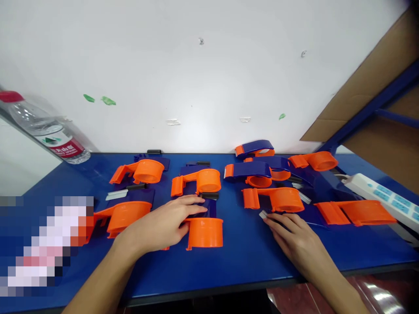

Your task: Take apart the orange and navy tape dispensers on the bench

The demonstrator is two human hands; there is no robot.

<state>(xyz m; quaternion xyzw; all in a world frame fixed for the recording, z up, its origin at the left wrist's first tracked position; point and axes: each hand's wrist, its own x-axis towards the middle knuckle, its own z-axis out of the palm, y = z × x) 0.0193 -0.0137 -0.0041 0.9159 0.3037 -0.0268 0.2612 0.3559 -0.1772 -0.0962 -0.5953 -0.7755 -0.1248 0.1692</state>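
Observation:
My left hand [157, 224] reaches over an orange tape dispenser frame [205, 233] near the table's middle. Its fingers are stretched out and slightly apart, the tips beside a black roller [209, 196] and a dark blue cover [211, 210]. The palm hides part of that frame. My right hand [296, 235] is low over the table on the right, its fingertips closed on a small metal cutting blade [262, 214]. Just beyond it stands another orange frame [287, 199]. A further orange frame [371, 213] lies to its right.
More orange frames [149, 171] and blue covers spread over the blue table [242, 266]. Dispensers with blue covers [252, 169] stand near the white wall. A loose blade [117, 195] lies left. A water bottle [62, 139] leans at back left; a power strip [389, 196] runs along the right.

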